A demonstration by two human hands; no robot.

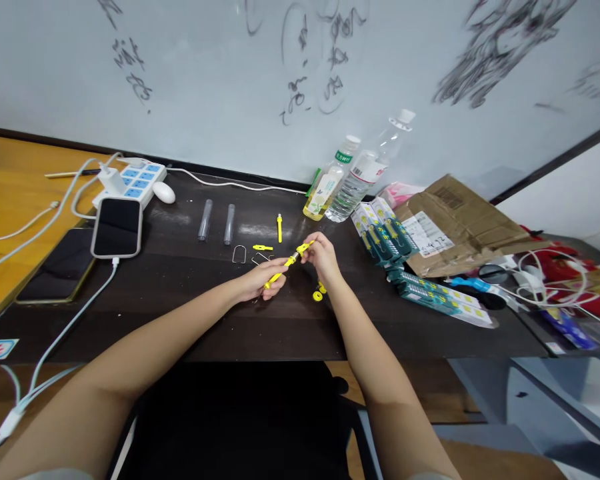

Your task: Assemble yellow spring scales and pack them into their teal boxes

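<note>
Dark brown wooden worktop (190,320), set against a scribbled whiteboard wall (205,80). At right lies a flattened brown cardboard parcel (460,223), with green-and-white blister packs (380,233) just beside it and two clear plastic bottles (350,183) leaning at the wall. At left, a smartphone in a pale case (117,227) lies screen up, a white cable plugged into its near end, next to a white power strip with blue sockets (133,179). Two clear plastic tubes (216,222) lie side by side near the middle, with loose small yellow plastic parts (279,228) beyond the hands. Left hand (260,280): fingers closed around the lower end of a slim yellow pen-like tool (287,261), held tilted above the worktop centre. Right hand (323,257): fingertips pinched on the tool's upper end. Small yellow round pieces (319,293) rest on the worktop just beneath the right wrist.
</note>
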